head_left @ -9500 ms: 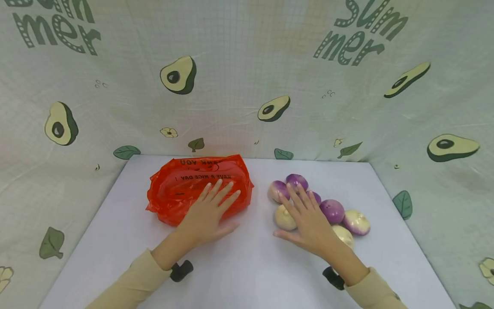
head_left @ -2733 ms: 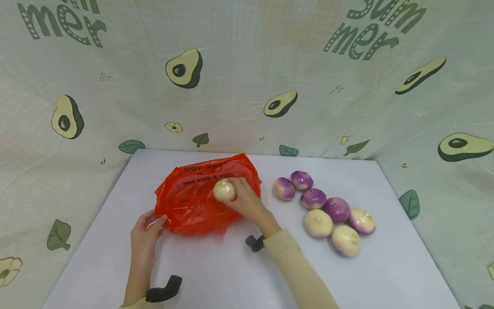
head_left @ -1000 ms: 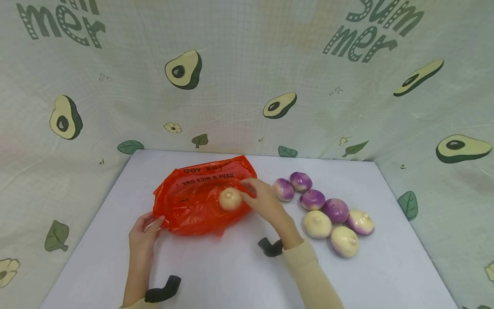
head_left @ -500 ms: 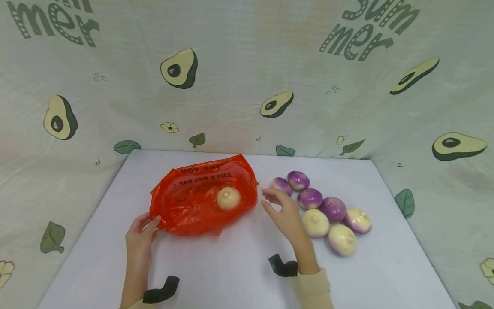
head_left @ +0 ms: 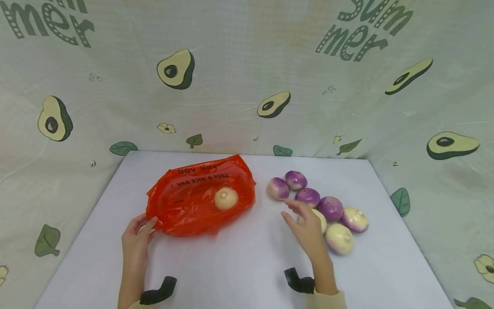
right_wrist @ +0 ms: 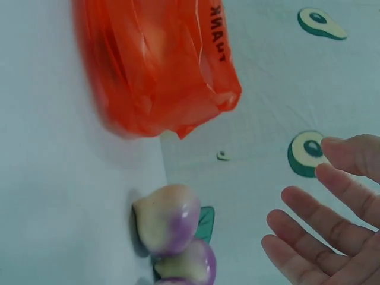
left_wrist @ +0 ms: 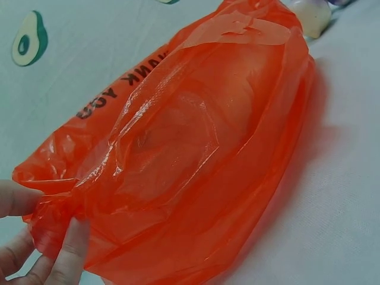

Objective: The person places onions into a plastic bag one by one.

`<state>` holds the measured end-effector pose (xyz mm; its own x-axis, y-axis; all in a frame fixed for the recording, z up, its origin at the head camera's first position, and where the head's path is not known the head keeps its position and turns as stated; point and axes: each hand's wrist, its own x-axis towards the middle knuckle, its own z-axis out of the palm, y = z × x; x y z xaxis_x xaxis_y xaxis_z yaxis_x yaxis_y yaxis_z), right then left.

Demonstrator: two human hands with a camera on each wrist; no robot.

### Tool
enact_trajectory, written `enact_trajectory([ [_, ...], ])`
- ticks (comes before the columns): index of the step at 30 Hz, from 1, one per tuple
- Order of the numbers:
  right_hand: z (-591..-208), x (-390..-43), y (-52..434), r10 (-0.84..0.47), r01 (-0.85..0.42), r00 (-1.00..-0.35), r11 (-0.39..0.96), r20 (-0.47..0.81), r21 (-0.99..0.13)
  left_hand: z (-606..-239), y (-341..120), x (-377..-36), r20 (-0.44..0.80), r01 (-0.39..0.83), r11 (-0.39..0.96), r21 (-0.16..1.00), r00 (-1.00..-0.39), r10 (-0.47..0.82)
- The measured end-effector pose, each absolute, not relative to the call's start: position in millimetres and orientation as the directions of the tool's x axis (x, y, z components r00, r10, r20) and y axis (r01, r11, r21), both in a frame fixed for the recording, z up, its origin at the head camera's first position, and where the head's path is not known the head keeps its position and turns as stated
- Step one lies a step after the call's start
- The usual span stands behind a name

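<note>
My left hand (head_left: 135,240) pinches the near-left rim of a red plastic bag (head_left: 181,219), thumb and fingers on the film in the left wrist view. The bag lies with its mouth spread, and one pale turnip (head_left: 226,198) rests inside toward the right. My right hand (head_left: 308,231) holds nothing. Its fingers are loosely bent and apart over the left side of the turnip group, partly covering a whitish turnip (head_left: 321,220). In the right wrist view, the fingers of the right hand (right_wrist: 332,225) are spread, with a purple-and-white turnip (right_wrist: 169,219) to their left.
Purple turnips (head_left: 330,208) and paler ones (head_left: 339,239) lie grouped on the right of the white table (head_left: 239,266). A cloth (head_left: 224,128) printed with avocados hangs behind and at both sides. Each wrist wears a black mount (head_left: 299,282).
Earlier, my right hand carried a pale turnip to the bag and let it go inside. It has since moved right to the other turnips. My left hand keeps hold of the rim.
</note>
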<state>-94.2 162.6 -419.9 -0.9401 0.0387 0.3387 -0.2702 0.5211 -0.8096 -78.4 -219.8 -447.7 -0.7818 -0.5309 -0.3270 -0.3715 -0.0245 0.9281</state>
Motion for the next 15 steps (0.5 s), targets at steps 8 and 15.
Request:
enact_trajectory([
  [8, -429, -83, 179, 0.153, -0.145, -0.949, 0.560, 0.274, -0.816, -453, -221, -78, -0.320, -0.357, -0.034, 0.933, -0.787, -0.527],
  [15, -441, -73, 190, 0.223, -0.085, -0.941, 0.568, 0.253, -0.819, -468, -230, -80, -0.292, -0.312, -0.049, 0.949, -0.809, -0.510],
])
